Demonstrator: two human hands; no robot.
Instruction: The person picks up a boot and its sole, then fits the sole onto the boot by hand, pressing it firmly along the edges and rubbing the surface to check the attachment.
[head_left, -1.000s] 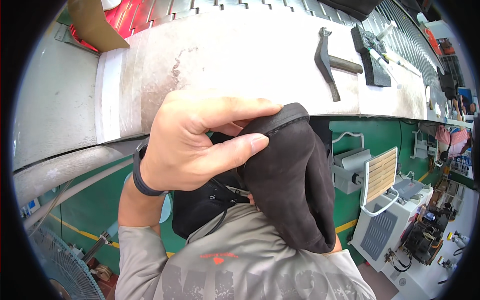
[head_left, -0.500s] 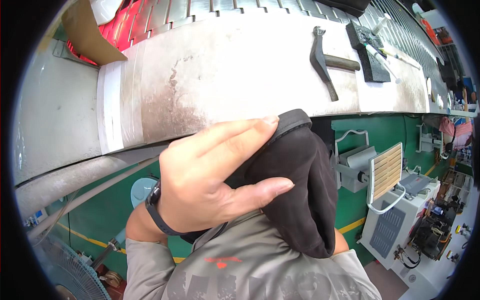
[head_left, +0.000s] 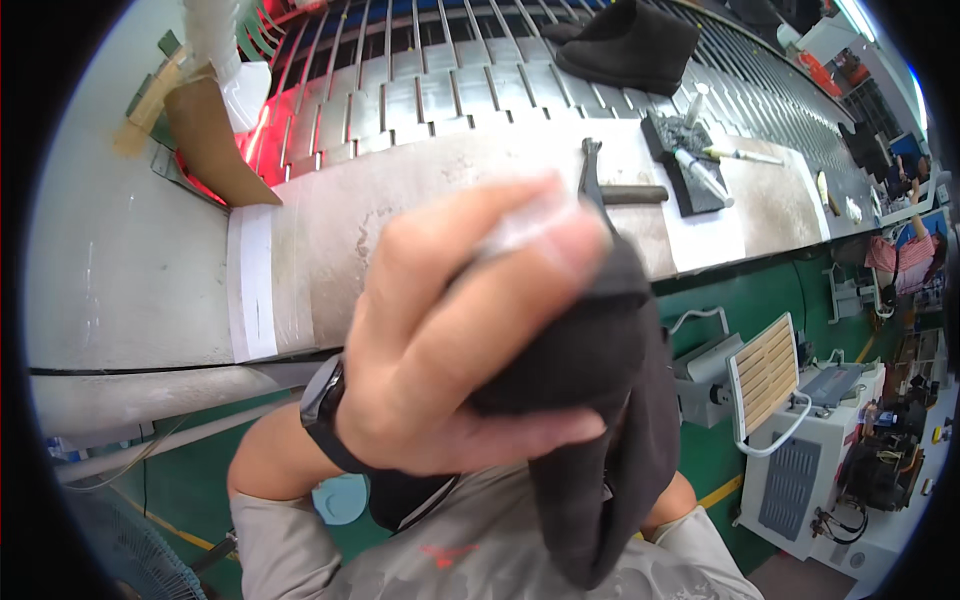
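Observation:
A black fabric boot (head_left: 570,350) is held up in front of my chest, its soft shaft hanging downward. My left hand (head_left: 450,340), with a dark watch on the wrist, is closed round the boot's upper end; the thumb presses the near side and the fingers reach over the top. A blurred whitish patch shows between those fingers, and I cannot make out what it is. My right hand is hidden behind the boot; only a bit of that arm shows. Just beyond the boot, a hammer (head_left: 635,194) lies on the pale worktop (head_left: 430,190), its head partly covered by my fingers.
Past the worktop runs a slatted metal conveyor (head_left: 400,90), carrying another black boot (head_left: 635,50). A black block (head_left: 690,180) with white pen-like tools lies beyond the hammer. At left stands a bent cardboard piece (head_left: 215,145). A wooden-slatted seat (head_left: 768,375) is at right.
My left hand and the boot have risen toward the view, and the fingers have closed further over the boot's end. The view has tilted, showing more conveyor and the second boot.

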